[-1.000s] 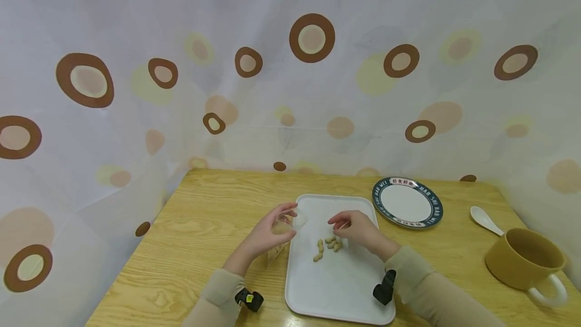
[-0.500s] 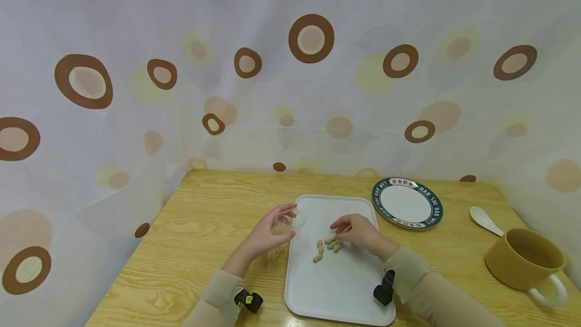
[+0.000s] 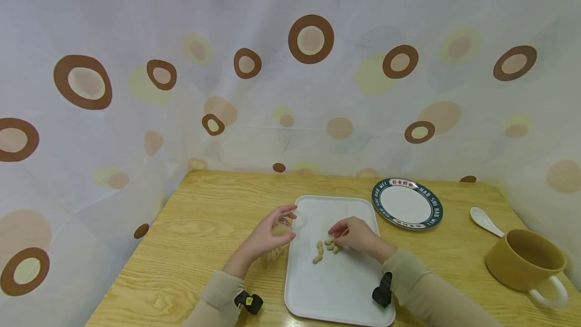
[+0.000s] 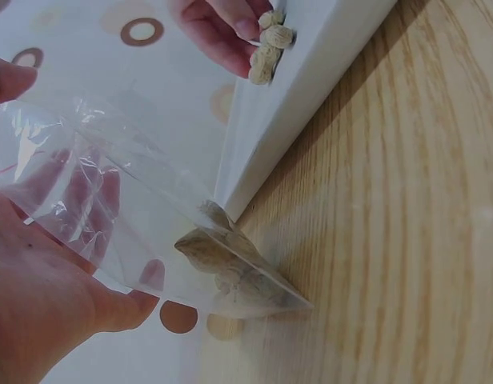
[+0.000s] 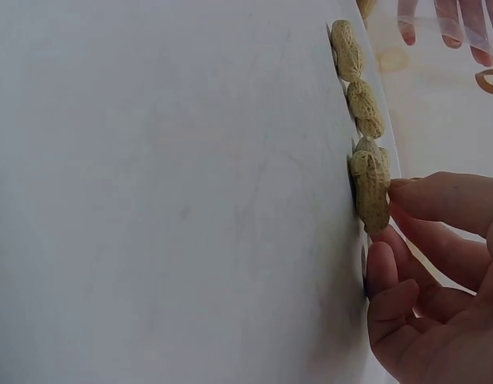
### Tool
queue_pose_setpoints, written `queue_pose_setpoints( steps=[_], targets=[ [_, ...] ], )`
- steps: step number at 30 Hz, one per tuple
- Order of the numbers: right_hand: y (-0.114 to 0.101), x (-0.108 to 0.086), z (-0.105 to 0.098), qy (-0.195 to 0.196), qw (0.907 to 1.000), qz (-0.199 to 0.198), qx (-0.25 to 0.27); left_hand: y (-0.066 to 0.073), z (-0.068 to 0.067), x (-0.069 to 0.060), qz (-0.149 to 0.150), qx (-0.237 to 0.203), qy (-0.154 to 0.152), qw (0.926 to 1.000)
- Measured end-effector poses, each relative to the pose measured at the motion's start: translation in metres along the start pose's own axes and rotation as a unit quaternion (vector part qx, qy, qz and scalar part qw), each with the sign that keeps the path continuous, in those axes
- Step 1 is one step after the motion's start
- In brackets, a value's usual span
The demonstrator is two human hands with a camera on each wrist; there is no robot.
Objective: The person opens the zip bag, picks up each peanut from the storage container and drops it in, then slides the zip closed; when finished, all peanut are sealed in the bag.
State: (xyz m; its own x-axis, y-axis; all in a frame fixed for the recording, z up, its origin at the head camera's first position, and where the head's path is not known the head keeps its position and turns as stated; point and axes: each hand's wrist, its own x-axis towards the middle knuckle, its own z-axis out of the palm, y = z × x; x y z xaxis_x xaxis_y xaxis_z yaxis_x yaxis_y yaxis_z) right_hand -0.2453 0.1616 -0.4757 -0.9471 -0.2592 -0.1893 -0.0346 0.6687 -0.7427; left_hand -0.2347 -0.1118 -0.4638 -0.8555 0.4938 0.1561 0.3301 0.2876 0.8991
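So, the left hand (image 3: 270, 231) was gripping a clear bag (image 4: 142, 212) near its mouth, thumb on one side & fingers on the other, w/ the mouth gaping. The bag hung off the tray's left edge, long axis on a slant, mouth up towards the palm & bottom corner pointing down at the desk (image 3: 218, 206); couldn't tell if it actually touched. A few tan bits, prob peanuts, sat in that bottom corner.

The right hand (image 3: 358, 236) was down at the small peanut clump (image 3: 330, 247), fingertips up against the nearest nut, tbh can't tell if it was pinched or just touched. Clump was abt mid-tray, left of the hand. Just left of it, two other peanuts (image 3: 320, 247) lay roughly end to end: the far one ran more or less front to back, the near one slanted, far end tipped right.

White tray (image 3: 336, 286) had its long side running away from the person. Plate (image 3: 406, 205) was off its far right corner. Further right, a white spoon (image 3: 485, 221) lay bowl-end away, handle pointing at the mustard mug (image 3: 508, 261), whose white handle stuck out near-right.
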Motion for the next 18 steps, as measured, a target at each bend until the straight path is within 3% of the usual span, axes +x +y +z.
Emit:
queue_pose_setpoints(
  steps=[18],
  targets=[
    [-0.0008,0.0005,0.0046,0.001,0.9998,0.019,-0.005,-0.0002,0.0014,0.0002,-0.005,-0.002,0.003,1.0]
  ],
)
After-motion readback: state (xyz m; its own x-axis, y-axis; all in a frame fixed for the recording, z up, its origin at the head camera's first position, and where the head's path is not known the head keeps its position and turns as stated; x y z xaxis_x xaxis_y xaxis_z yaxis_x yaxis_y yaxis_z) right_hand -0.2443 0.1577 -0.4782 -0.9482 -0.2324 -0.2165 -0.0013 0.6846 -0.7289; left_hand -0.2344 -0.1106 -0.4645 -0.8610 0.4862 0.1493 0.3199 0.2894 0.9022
